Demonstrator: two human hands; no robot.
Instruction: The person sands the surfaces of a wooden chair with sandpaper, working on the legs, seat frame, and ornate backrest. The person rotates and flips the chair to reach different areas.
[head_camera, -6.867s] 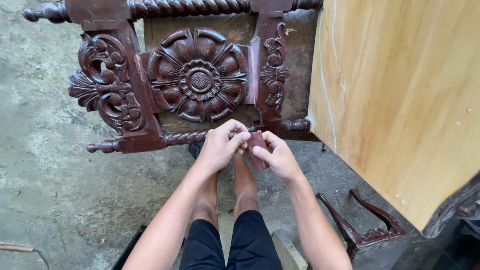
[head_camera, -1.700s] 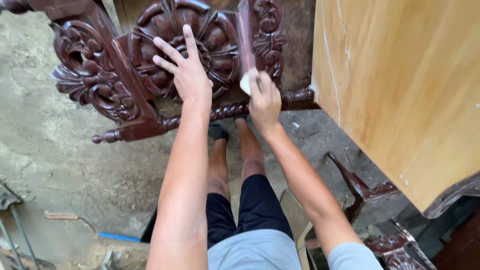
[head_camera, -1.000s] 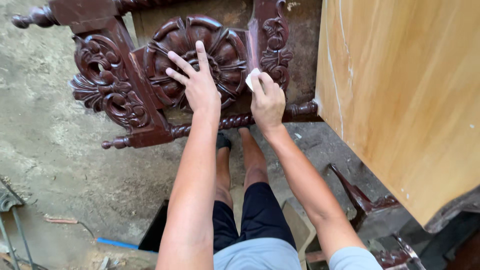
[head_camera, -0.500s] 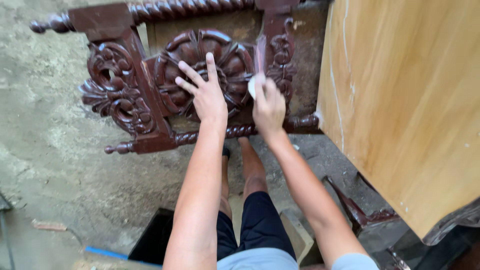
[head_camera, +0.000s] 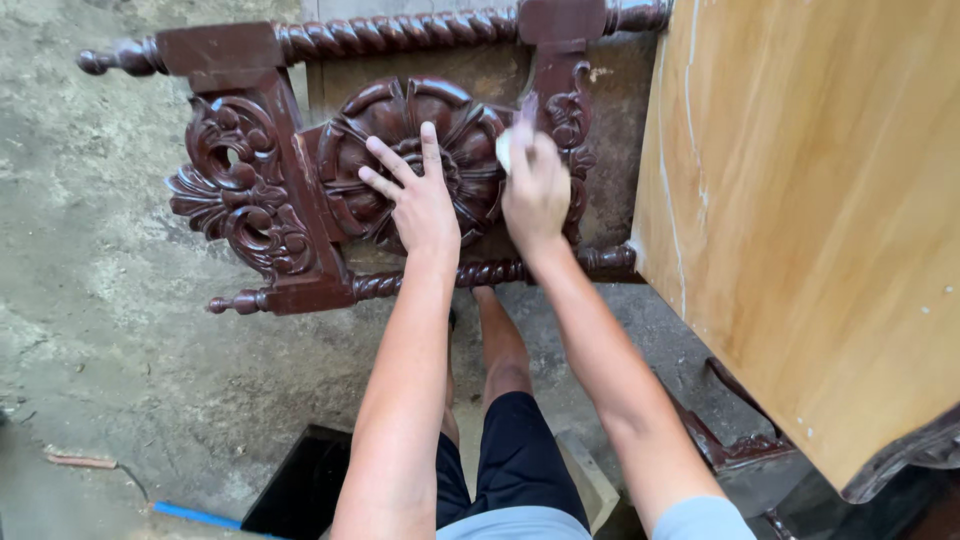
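Hands at a carved dark-wood panel (head_camera: 290, 190)

The left hand (head_camera: 415, 195) lies flat, fingers spread, on the rosette (head_camera: 400, 110); the right hand (head_camera: 535, 190) clasps a small white pad (head_camera: 503, 150) against the panel's right-hand post.

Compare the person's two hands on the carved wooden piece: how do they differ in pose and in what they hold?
The left hand lies flat, fingers spread, on the carved rosette and holds nothing. The right hand is curled around a small white pad, pressed beside the rosette. Both rest on the dark carved frame.
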